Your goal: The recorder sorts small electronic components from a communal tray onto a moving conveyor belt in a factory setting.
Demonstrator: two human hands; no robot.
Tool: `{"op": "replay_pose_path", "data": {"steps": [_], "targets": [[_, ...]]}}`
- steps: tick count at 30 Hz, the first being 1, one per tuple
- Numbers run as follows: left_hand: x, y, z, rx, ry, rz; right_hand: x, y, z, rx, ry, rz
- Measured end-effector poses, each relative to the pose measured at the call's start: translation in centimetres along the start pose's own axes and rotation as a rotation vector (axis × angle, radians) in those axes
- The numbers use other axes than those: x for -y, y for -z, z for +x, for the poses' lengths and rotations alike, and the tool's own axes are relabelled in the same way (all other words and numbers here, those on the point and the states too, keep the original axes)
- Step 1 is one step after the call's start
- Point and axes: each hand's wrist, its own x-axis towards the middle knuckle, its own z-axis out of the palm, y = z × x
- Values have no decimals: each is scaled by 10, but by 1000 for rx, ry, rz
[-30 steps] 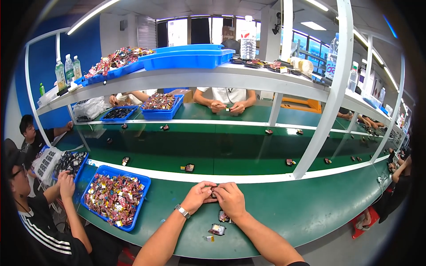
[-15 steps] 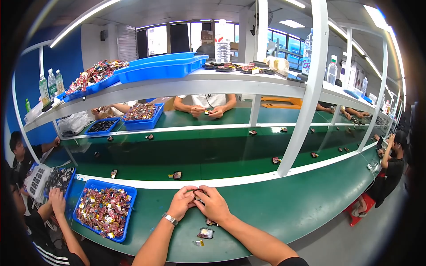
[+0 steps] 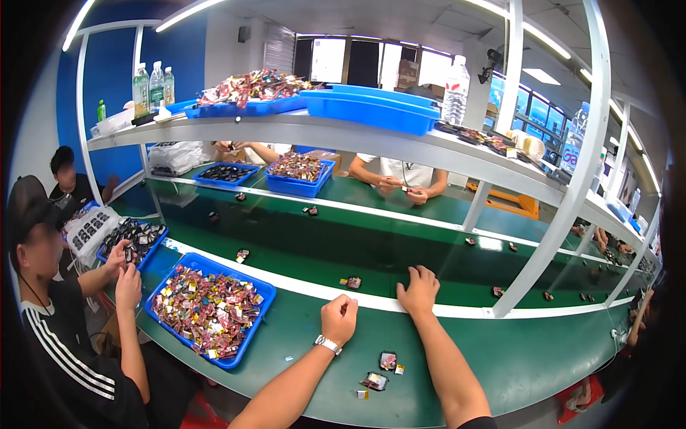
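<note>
My left hand [image 3: 339, 319], with a metal watch on its wrist, is closed in a fist above the green worktable. Whatever it may hold is hidden. Further right, my right hand [image 3: 419, 292] reaches over the white rail [image 3: 379, 304] to the edge of the dark green belt, fingers apart, with nothing visible in them. Between my forearms lie a small electronic assembly in a dark frame [image 3: 375, 381], a second small assembly [image 3: 388, 360] and a small silver-and-yellow piece [image 3: 362, 395]. A blue tray [image 3: 268, 294] heaped with small red, yellow and silver electronic parts stands left of my left hand.
Several small assemblies, one of them an assembly with a yellow tab [image 3: 351, 282], lie along the belt [image 3: 286, 257]. A white slanted post [image 3: 550, 214] rises at the right, carrying a shelf with blue trays [image 3: 371, 111] and bottles. A co-worker [image 3: 78, 322] handles parts at the left.
My hands, together half a second ago around a small dark piece, have separated. The right has reached forward to the belt, and the left has closed. The view has swung left.
</note>
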Motion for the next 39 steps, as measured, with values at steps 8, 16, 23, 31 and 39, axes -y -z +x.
{"op": "replay_pose_path", "data": {"steps": [8, 16, 23, 31, 39], "targets": [[12, -6, 10, -146, 33, -5, 44, -49, 14, 361, 140, 408], [19, 0, 12, -29, 157, -57, 27, 2, -3, 470, 57, 707], [10, -2, 15, 853, 501, -246, 24, 78, -56, 553, 174, 879], [0, -1, 8, 773, 565, -574, 16, 55, -74, 513, -317, 1145], [2, -1, 6, 820, 603, -489, 23, 54, -74, 394, -251, 1005]]}}
